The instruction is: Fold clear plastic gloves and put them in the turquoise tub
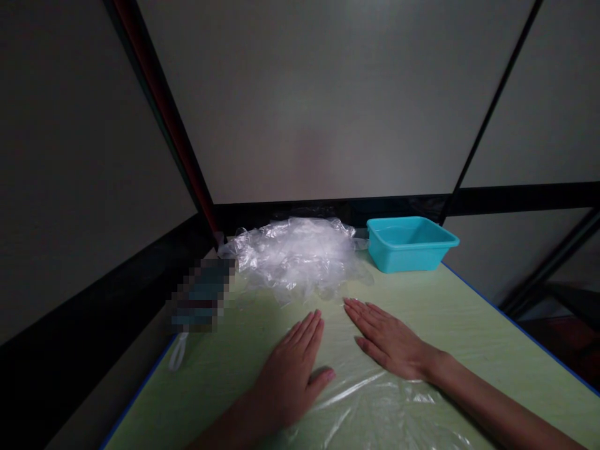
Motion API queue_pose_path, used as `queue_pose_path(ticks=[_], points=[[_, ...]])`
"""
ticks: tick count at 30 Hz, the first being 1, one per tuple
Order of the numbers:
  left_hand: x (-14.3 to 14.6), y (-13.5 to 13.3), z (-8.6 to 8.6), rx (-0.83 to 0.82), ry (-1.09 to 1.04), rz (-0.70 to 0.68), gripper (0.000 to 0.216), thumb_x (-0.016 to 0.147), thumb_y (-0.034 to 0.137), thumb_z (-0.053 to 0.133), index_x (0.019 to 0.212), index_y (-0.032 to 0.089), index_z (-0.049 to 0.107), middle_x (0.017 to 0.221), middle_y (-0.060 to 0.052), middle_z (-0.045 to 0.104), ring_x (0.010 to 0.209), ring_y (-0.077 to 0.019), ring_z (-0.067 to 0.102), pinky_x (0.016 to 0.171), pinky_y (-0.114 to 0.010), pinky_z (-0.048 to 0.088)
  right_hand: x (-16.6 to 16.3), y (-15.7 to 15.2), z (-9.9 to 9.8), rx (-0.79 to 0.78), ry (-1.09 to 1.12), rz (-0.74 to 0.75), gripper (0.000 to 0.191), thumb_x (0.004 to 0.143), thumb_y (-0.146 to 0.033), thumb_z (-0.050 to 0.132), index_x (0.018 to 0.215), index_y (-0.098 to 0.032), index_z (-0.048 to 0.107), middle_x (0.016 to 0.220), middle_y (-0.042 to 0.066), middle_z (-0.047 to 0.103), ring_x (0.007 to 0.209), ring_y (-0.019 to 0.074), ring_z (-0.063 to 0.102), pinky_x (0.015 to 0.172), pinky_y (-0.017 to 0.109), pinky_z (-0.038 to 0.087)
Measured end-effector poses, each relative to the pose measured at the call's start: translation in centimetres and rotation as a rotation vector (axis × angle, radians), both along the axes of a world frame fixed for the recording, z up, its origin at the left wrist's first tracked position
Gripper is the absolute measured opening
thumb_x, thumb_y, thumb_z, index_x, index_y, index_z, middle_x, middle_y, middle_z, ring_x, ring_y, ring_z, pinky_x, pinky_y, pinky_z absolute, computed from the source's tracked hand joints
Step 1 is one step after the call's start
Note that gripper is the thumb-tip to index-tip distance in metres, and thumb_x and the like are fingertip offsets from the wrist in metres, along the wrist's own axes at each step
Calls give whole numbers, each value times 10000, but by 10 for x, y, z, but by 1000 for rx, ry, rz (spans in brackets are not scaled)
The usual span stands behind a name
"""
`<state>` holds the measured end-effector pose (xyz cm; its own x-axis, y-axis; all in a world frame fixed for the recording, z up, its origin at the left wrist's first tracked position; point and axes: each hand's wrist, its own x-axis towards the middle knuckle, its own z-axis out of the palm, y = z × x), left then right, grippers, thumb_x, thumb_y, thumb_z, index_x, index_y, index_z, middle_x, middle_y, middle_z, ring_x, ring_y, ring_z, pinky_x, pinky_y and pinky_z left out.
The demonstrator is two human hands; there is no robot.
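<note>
A clear plastic bag (370,409) lies spread on the light green table in front of me. My left hand (293,369) rests flat at its left side, fingers stretched forward and thumb out to the right. On the right, my right hand (391,340) lies palm down by the far part of the plastic, its fingers straight and pointing to the upper left. Neither hand grips anything. Beyond my fingertips sits a heap of crumpled clear plastic bags (300,256).
A turquoise plastic basin (407,256) stands at the back right of the table (473,331). At the left edge is a blurred-out object (204,297) with a white loop strap (178,352). Pale wall panels (328,112) rise behind the table.
</note>
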<state>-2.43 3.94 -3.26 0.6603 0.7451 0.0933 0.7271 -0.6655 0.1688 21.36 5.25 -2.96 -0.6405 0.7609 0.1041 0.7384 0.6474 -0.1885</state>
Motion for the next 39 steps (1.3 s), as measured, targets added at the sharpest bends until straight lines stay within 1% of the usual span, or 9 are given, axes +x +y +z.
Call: queue_pose_path(ticks=[7,12,17,22,27,31,35,37,39], points=[[-3,-3,6,-29,15,5,622,830,366,430,1349,124,190,1433,-97,128,1307,-203,112,1061,-358,181,9,3,-1,-26,1,28,536,916,-361,250,1383,-172,68,1431,82,129,1299,192,144,1052,413,187],[-4,-3,3,1,27,2,640,833,395,424,1354,117,179,1434,-102,113,1309,-209,96,1062,-357,175,16,5,0,-41,-24,30,521,921,-360,233,1382,-179,71,1433,67,126,1302,179,127,1057,411,171],[-6,-3,0,34,21,23,635,838,433,396,1352,125,186,1431,-104,128,1308,-225,91,1056,-375,189,19,6,0,-46,-19,32,521,921,-358,240,1381,-188,67,1434,60,110,1301,191,130,1055,425,170],[-7,-4,1,21,28,34,628,836,425,399,1348,125,195,1429,-103,140,1307,-222,99,1054,-383,196,25,6,-1,-38,4,21,520,921,-365,246,1380,-210,57,1432,47,113,1296,203,144,1054,442,169],[-6,-4,1,-5,-3,50,647,833,430,409,1350,109,188,1430,-114,127,1308,-225,89,1059,-386,182,29,6,-1,-46,0,13,518,922,-364,243,1378,-233,36,1435,25,103,1298,201,134,1058,447,148],[-7,-2,1,-46,-90,97,622,858,378,373,1356,87,142,1432,-126,120,1310,-210,86,1060,-391,182,29,5,-1,-67,13,-8,517,920,-376,241,1381,-215,71,1436,28,103,1301,206,119,1060,443,147],[-6,0,9,-15,-224,198,551,887,352,295,1350,94,144,1431,-128,136,1310,-199,98,1056,-400,191,28,5,2,-55,15,-27,522,918,-381,241,1383,-214,73,1438,27,101,1303,205,109,1057,437,160],[1,0,18,24,-221,178,556,888,374,295,1348,98,150,1433,-122,134,1312,-198,88,1061,-390,180,26,4,5,-26,21,-31,527,918,-377,243,1384,-216,57,1440,25,84,1304,206,98,1056,439,159],[12,-1,26,47,-168,119,579,884,411,299,1346,88,167,1432,-122,138,1312,-200,83,1066,-374,173,24,4,8,3,25,-29,533,918,-371,244,1384,-209,45,1441,29,71,1305,207,90,1057,441,151]])
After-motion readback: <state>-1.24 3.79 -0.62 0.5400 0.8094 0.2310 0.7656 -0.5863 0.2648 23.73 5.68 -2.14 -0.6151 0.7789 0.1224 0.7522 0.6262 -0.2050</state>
